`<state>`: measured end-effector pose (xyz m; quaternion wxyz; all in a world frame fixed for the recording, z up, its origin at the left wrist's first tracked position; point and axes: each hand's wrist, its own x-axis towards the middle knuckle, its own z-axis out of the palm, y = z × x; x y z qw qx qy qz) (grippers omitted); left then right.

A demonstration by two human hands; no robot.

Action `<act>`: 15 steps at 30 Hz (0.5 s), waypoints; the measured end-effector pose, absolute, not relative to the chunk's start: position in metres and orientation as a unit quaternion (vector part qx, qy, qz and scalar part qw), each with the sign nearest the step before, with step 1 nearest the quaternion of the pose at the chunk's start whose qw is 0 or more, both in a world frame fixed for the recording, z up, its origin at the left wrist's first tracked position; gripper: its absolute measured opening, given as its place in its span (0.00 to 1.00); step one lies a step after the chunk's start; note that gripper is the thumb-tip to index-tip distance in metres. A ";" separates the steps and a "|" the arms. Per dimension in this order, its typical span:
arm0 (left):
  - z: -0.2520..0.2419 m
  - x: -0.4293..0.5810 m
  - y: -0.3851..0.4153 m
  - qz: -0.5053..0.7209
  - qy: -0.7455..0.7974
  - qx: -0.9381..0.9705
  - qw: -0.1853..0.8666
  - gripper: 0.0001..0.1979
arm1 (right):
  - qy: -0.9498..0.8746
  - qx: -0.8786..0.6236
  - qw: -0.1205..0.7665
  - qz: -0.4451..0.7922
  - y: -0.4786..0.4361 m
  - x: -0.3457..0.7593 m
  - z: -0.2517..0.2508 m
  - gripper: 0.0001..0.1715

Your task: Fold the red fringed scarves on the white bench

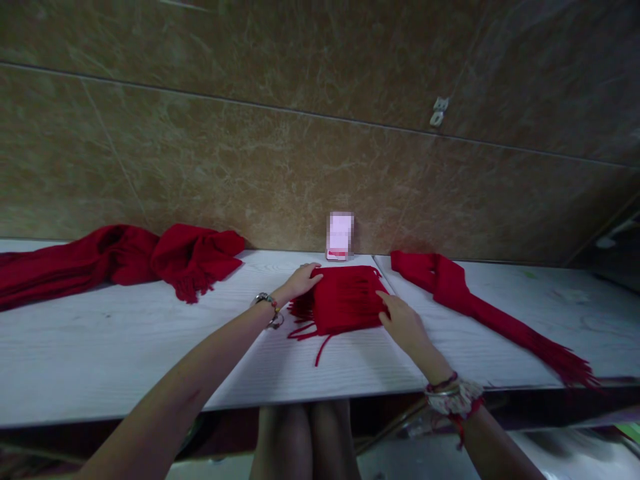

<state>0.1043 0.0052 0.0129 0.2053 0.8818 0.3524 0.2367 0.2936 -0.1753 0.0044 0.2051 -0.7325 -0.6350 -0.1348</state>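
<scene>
A red fringed scarf [345, 303], folded into a flat rectangle, lies on the white table in front of me. Loose tassels stick out at its left and lower left, and more fringe lies across its top. My left hand [301, 281] is at the upper left edge, thumb and fingers closed on the cloth. At the right edge, my right hand [404, 325] touches the scarf with its index finger and thumb apart. Bracelets circle both wrists.
A phone [340, 237] with a lit, blurred screen leans against the tiled wall [280, 167]. One bunched red scarf [195, 257] lies to the left, and another red scarf [480, 310] stretches towards the front edge of the white table [165, 347] at right.
</scene>
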 end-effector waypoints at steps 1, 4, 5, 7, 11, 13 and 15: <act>0.014 0.104 0.006 0.242 0.357 0.880 0.199 0.15 | -0.632 -0.736 0.213 -0.117 -0.174 0.293 0.007 0.26; 0.017 0.101 0.005 0.260 0.382 0.869 0.178 0.16 | -0.611 -0.751 0.236 -0.078 -0.167 0.293 0.018 0.23; 0.017 0.100 0.003 0.267 0.390 0.865 0.170 0.17 | -0.604 -0.757 0.240 -0.072 -0.166 0.294 0.021 0.22; 0.016 0.099 -0.005 0.276 0.388 0.866 0.155 0.19 | -0.595 -0.764 0.238 -0.072 -0.164 0.298 0.022 0.23; 0.006 0.096 -0.029 0.197 0.336 0.910 0.144 0.29 | -0.635 -0.742 0.200 -0.072 -0.164 0.304 0.014 0.32; 0.003 0.096 -0.039 0.128 0.332 0.922 0.152 0.32 | -0.679 -0.705 0.190 -0.073 -0.162 0.301 0.013 0.35; 0.002 0.097 -0.044 0.093 0.338 0.924 0.151 0.32 | -0.725 -0.661 0.177 -0.083 -0.157 0.293 0.016 0.35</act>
